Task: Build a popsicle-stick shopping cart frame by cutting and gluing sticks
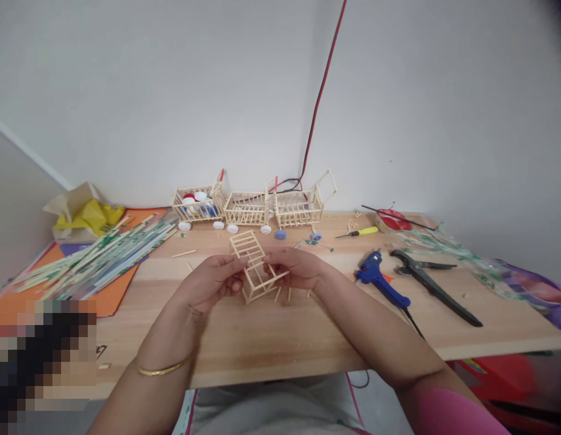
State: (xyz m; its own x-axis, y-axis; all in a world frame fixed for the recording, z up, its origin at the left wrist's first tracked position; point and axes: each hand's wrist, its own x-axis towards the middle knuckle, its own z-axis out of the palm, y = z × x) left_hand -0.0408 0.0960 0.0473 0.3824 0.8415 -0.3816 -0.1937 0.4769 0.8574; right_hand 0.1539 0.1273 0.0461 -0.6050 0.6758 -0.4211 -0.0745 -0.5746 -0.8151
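Between my two hands is a small openwork frame (pixel 248 246) built of thin wooden sticks, tilted above the table. My left hand (pixel 219 275) grips its left side, thumb on top and the other fingers curled beneath. On the opposite side my right hand (pixel 296 267) pinches the frame near its middle. Loose short stick pieces (pixel 277 294) lie on the wood just beside and below it. Behind the hands stand three little stick-built carts: one loaded with bottle caps (pixel 199 205), a middle cart (pixel 246 208) with white wheels, and a right cart (pixel 298 206) with bluish wheels.
On the right lie a blue glue gun (pixel 382 281), dark-handled cutters (pixel 437 290) and a yellow-handled screwdriver (pixel 369 231), with a red-lined bowl (pixel 393 222) behind. Bundled sticks (pixel 103 254) cover an orange sheet (pixel 121 296) at left. A cable (pixel 323 84) hangs down the wall.
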